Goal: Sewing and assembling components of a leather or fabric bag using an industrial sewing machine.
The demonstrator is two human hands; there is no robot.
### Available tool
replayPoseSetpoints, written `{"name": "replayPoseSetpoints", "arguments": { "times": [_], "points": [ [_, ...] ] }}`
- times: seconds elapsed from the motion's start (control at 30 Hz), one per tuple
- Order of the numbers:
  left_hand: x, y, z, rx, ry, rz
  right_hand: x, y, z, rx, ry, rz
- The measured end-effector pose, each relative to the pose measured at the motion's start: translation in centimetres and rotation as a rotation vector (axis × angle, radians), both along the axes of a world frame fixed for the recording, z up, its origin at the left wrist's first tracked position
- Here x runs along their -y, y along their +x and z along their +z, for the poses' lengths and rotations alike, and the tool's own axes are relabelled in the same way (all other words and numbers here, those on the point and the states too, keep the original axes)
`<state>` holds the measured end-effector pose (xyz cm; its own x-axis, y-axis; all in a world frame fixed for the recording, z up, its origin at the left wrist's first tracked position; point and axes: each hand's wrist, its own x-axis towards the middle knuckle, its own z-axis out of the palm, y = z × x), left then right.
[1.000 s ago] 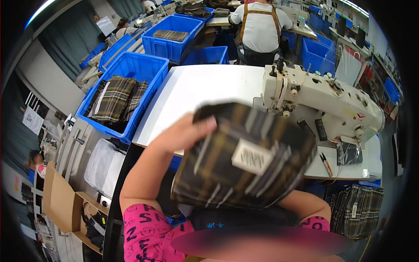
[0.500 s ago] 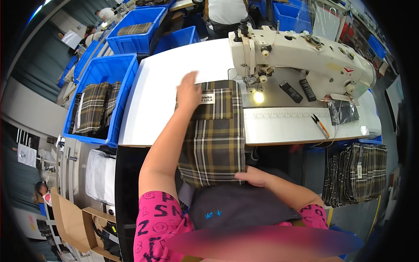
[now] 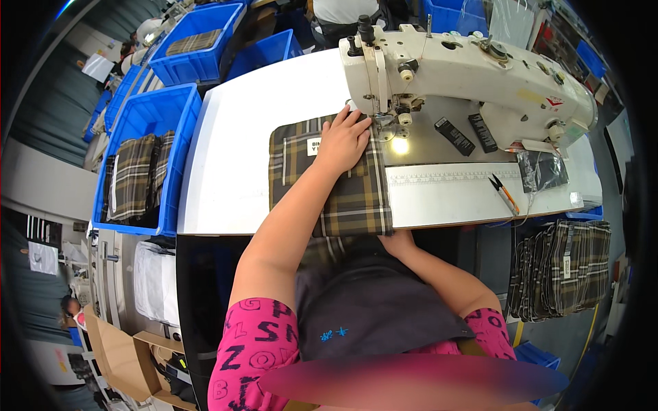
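A plaid fabric panel (image 3: 356, 205) in brown, white and mustard, with a pocket-like patch and a small white label (image 3: 313, 146), lies on the sewing table, its near part hanging over the front edge. My left hand (image 3: 343, 142) rests flat on its upper right part, fingers spread, fingertips close to the needle and presser foot (image 3: 389, 128) of the white sewing machine (image 3: 445, 65). The panel's right edge runs alongside the foot. My right hand (image 3: 399, 242) is at the table's front edge, beside the panel's lower right corner; its fingers are mostly hidden.
Orange-handled thread snips (image 3: 505, 194), a ruler strip (image 3: 452, 174), two black labels (image 3: 455, 137) and a plastic bag (image 3: 541, 171) lie right of the panel. A blue bin (image 3: 185, 123) of plaid pieces stands left; a plaid stack (image 3: 558, 270) hangs at the right.
The panel has moved farther onto the table, its right edge now by the presser foot. My left hand has shifted right onto it; my right hand has risen to the table edge.
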<state>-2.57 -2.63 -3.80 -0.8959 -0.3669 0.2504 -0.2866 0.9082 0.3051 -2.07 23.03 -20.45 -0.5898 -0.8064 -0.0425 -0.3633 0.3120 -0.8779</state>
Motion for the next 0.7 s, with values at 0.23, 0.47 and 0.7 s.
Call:
{"name": "replayPoseSetpoints", "arguments": {
  "times": [0.23,0.47,0.7],
  "points": [
    [0.7,-0.3,0.1,0.022,-0.01,-0.032,-0.2,1.2,1.4,-0.143,0.15,0.181],
    [0.8,0.5,0.5,-0.248,-0.059,0.025,-6.0,-4.6,14.6,-0.229,0.298,0.768],
    [-8.7,-0.1,3.8,-0.384,0.806,0.017,-5.3,-15.1,18.7,-0.729,-0.047,-0.116]
  ]
}}
